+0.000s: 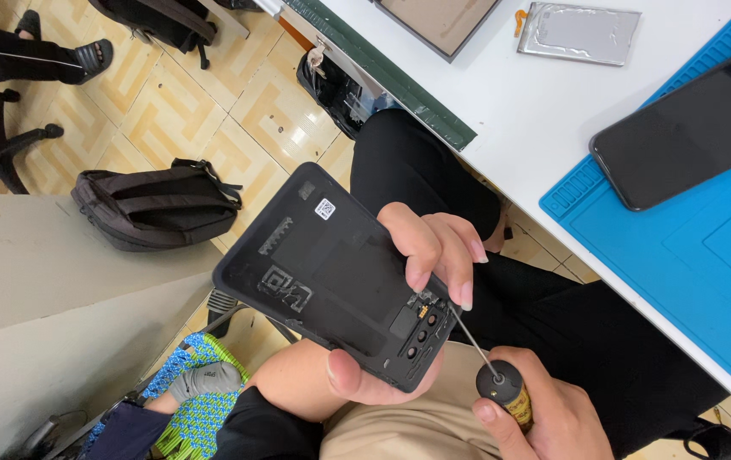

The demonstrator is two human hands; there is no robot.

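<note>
Phone point(689, 128) on mat point(706, 255), battery point(578, 32) behind it.

Light: bright, even, from overhead | Shadows: soft, you'll find only a faint one under the phone point(689, 128) | Glare: dull sheen on the white table point(510, 94) | Focus: sharp centre, your 1 view softens slightly toward corners | Distortion: mild wide-angle stretch at edges

The floor point(212, 111) is laid with tan and cream tiles in a diamond pattern. A white worktable point(502, 94) with a dark green edge strip point(382, 72) runs along the right, bearing a blue silicone work mat point(706, 255). A dark grey backpack point(157, 204) lies on the tiles, near a black swivel-chair base point(3, 140). A plain beige panel point(42, 281) fills the lower left.
</note>
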